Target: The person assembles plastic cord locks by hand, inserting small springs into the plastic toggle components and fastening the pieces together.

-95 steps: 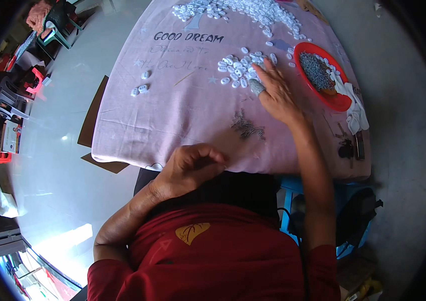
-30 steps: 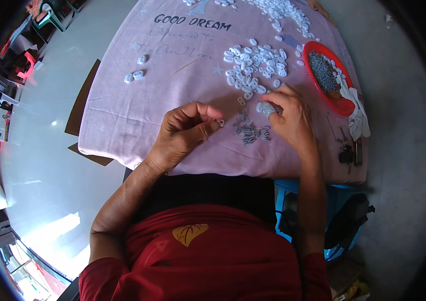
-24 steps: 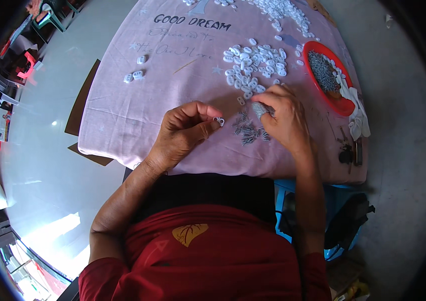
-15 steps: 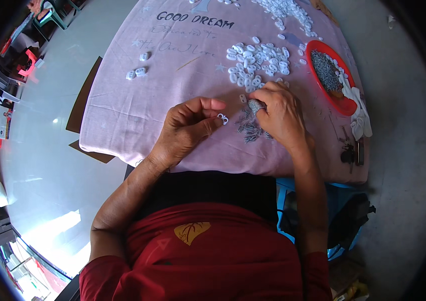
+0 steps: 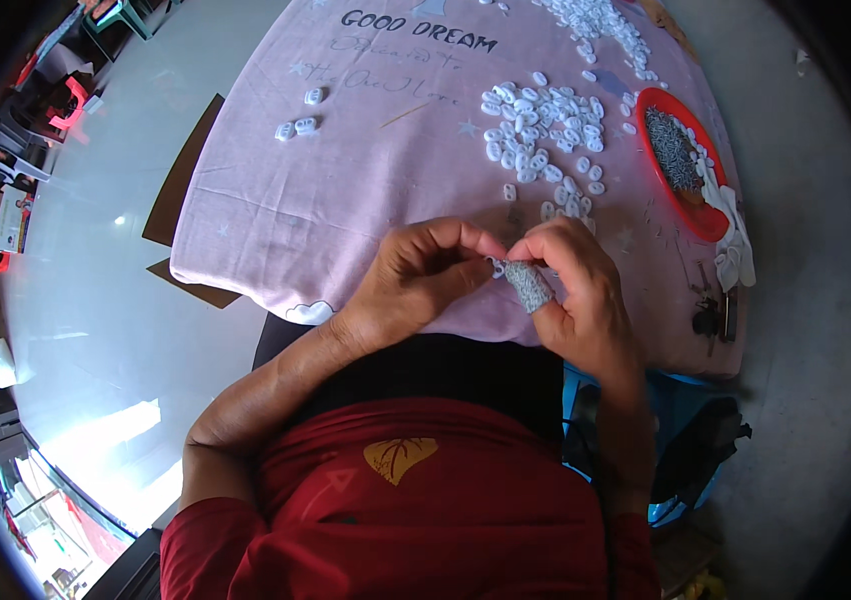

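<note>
Over the near edge of the table, my left hand pinches a small white plastic piece with holes between thumb and fingertips. My right hand meets it from the other side, thumb and forefinger closed together. Whatever those fingertips hold is too small to make out. A grey speckled wrap covers the right thumb. Beyond the hands lies a loose pile of white oval pieces, with several more close behind the right hand. The heap of small grey screws is mostly hidden by my hands.
A red basin with grey screws stands at the right, white gloves beside it. Keys lie near the right corner. Three white pieces sit at the left on the pink tablecloth. More white pieces are at the far side.
My right hand has left the heap of grey screws and come toward me, its fingertips now at the white piece. The left hand has moved right to meet it. The view has shifted slightly.
</note>
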The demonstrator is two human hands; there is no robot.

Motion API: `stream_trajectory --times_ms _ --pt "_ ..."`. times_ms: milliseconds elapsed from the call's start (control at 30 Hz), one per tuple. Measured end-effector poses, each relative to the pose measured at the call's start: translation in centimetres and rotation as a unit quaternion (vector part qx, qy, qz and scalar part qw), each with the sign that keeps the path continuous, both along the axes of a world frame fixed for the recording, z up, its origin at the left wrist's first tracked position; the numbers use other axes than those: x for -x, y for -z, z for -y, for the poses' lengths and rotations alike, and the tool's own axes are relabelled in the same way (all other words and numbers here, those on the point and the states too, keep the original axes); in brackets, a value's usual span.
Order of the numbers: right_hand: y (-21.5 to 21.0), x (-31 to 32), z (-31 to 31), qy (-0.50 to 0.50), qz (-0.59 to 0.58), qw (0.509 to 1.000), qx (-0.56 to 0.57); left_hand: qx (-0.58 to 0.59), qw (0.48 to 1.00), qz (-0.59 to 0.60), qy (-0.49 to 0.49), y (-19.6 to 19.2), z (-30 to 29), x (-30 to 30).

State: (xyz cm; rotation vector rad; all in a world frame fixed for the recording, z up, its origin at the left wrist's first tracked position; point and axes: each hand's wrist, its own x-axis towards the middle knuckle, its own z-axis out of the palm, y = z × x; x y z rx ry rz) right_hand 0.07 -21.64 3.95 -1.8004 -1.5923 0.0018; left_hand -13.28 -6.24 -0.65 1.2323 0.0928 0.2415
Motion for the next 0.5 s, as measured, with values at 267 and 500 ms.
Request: stream_trajectory --times_ms 267,500 --pt "-1.2 1.1 0.9 0.032 0.048 0.998 0.007 -0.010 1.000 -0.004 0.025 -1.1 0.8 0.4" --pt "-1.4 2.0 1.0 0.056 0.155 0.986 0.039 -0.045 0.998 -0.032 -0.002 -0.9 1.5 0.7"
